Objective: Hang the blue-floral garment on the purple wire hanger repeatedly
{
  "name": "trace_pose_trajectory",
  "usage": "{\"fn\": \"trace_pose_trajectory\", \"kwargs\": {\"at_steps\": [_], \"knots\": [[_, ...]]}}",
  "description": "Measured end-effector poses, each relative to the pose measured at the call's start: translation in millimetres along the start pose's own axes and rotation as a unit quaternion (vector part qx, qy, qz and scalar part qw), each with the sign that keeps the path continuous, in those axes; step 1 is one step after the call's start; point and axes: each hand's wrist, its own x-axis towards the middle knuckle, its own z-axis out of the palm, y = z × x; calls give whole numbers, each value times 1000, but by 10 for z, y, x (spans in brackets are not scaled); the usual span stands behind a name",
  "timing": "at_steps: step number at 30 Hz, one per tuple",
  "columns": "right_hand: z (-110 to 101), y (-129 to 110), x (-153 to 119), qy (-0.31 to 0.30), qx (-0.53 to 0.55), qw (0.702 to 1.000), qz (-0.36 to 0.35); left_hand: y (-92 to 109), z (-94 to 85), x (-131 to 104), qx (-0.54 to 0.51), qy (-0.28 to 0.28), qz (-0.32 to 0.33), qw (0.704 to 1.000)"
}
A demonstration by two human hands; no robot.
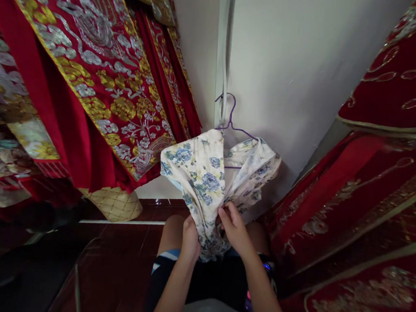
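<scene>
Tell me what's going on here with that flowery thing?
Someone's left hand and right hand are both holding a flowery garment. The left holds its side, and the right pinches the front edge below the neck opening. Its shoulders hang on a purple hanger by a pale wall.

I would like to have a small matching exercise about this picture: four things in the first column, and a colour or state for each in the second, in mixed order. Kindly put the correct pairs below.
Things
1. hanger
2. right hand
3. garment
4. embroidered hanging at the picture's left

Colours and states
A. cream-white with blue flowers
B. red with gold and silver designs
C. purple
D. gripping cloth near the bottom of a neck opening

Right pairs: 1-C, 2-D, 3-A, 4-B
</scene>
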Motion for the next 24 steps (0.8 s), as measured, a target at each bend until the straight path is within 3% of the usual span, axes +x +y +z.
{"fn": "trace_pose_trajectory", "kwargs": {"at_steps": [3,5,7,9,10,11,13,15,17,21,24], "knots": [[-1,-49,-28,-4,12,1000,2,9,-52,37,-3,-18,-22,1000],[-25,-111,-49,9,43,999,30,8,-116,78,12,26,16,999],[-51,-178,-69,12,73,995,61,9,-192,105,41,106,115,987],[-66,-234,-86,14,81,994,70,18,-250,91,81,164,260,948],[-66,-256,-94,19,76,995,65,28,-262,67,108,165,330,923],[-61,-273,-103,28,67,996,57,39,-258,34,143,144,385,900],[-38,-294,-124,41,50,997,38,57,-206,-44,230,40,431,872],[-4,-303,-150,40,40,998,20,57,-114,-110,300,-79,408,859],[25,-308,-164,22,40,999,15,34,-24,-148,326,-153,363,859],[19,-408,10,45,75,996,34,-36,37,-159,328,-183,328,867],[-52,-683,436,112,108,988,7,-94,-8,-140,337,-178,314,870]]}}
